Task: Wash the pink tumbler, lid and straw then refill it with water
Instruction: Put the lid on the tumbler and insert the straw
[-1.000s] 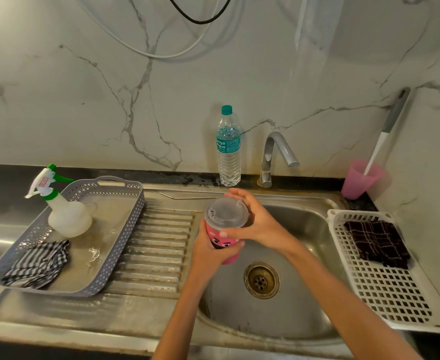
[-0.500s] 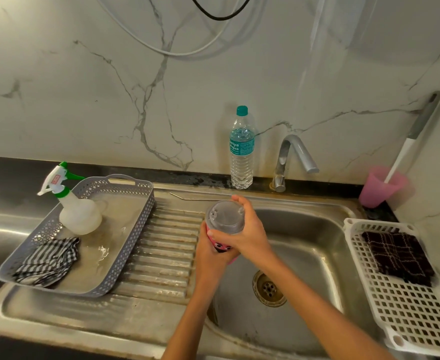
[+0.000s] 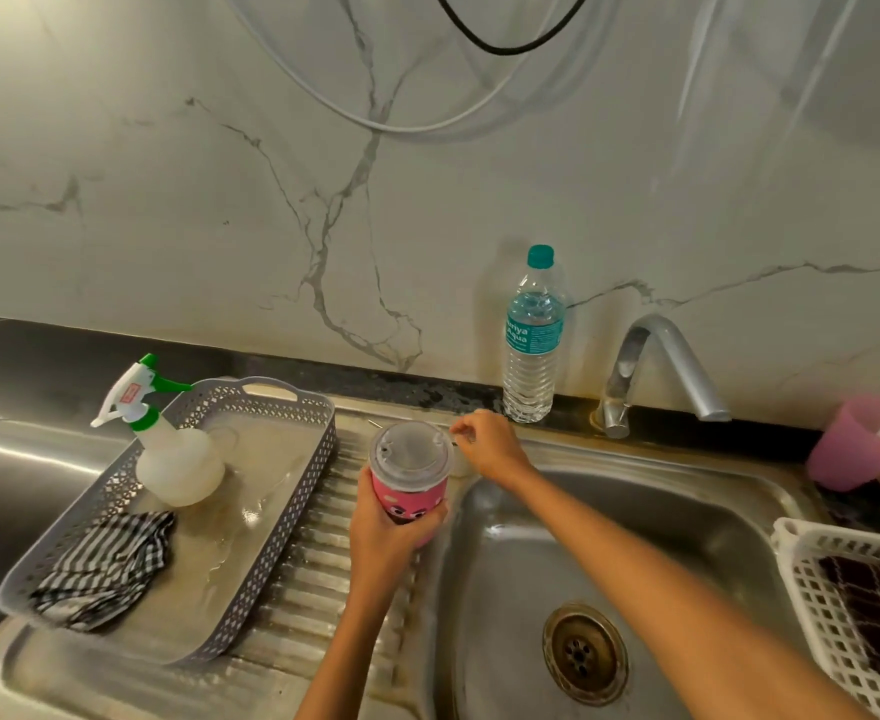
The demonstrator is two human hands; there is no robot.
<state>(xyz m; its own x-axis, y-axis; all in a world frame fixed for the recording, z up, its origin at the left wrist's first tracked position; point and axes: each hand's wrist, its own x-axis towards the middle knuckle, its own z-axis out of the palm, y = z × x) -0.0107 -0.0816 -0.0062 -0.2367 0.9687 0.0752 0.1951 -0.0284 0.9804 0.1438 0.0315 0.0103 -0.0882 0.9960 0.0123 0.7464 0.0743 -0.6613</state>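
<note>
Over the ribbed steel drainboard (image 3: pixel 313 589), just left of the sink basin (image 3: pixel 687 511), the left hand (image 3: pixel 383 543) holds the pink plastic tumbler (image 3: pixel 411 504) upright, its fingers wrapped round the lower wall. The clear round lid (image 3: pixel 411 452) sits on top. Half a second ago the right hand (image 3: pixel 490 446) was cupped over that lid; it has now let go and reached behind the tumbler. Its fingers are curled and pinch the end of the thin metal straw (image 3: pixel 457 434), which lies along the back ledge and is mostly hidden by the tumbler. The tumbler itself has shifted a little leftward from the basin. The clear water bottle (image 3: pixel 531 345) stands just beyond that hand, beside the steel tap (image 3: pixel 661 356). The grey perforated tray (image 3: pixel 292 522) with 1 white spray bottle (image 3: pixel 178 465) lies to the left.
</note>
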